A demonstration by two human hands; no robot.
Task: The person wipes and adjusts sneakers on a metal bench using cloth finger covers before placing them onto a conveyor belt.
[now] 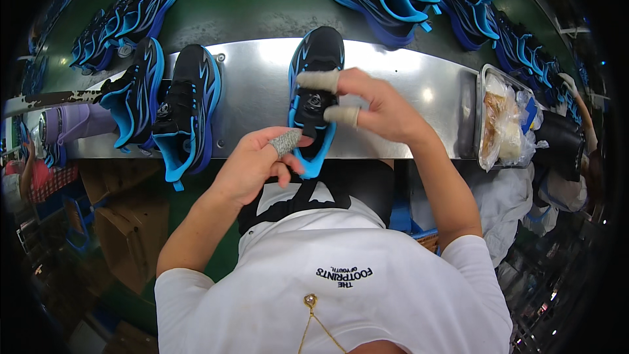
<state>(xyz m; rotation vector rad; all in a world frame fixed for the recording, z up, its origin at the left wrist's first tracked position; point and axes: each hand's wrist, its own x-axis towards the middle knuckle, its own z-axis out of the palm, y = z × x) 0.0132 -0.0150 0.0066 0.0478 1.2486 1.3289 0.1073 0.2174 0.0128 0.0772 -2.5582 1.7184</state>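
Observation:
A black sneaker with bright blue trim (321, 52) lies on the metal ledge in front of me, its toe pointing away. At its collar is my left hand (252, 164), closed on the shoe's near end, with a grey knitted sleeve on one finger. The left fingertips are partly hidden at the opening. Over the laces and tongue hovers my right hand (373, 105), slightly blurred. Its thumb and a finger wear off-white finger sleeves and stand apart, with nothing visible between them.
Left on the ledge stand two similar sneakers (187, 85), beside a lilac tumbler (82, 123). More sneakers (380, 0) sit on the green belt (249, 0) beyond. A metal tray (483, 118) with plastic bags is at the right. Cardboard boxes (134, 236) lie below left.

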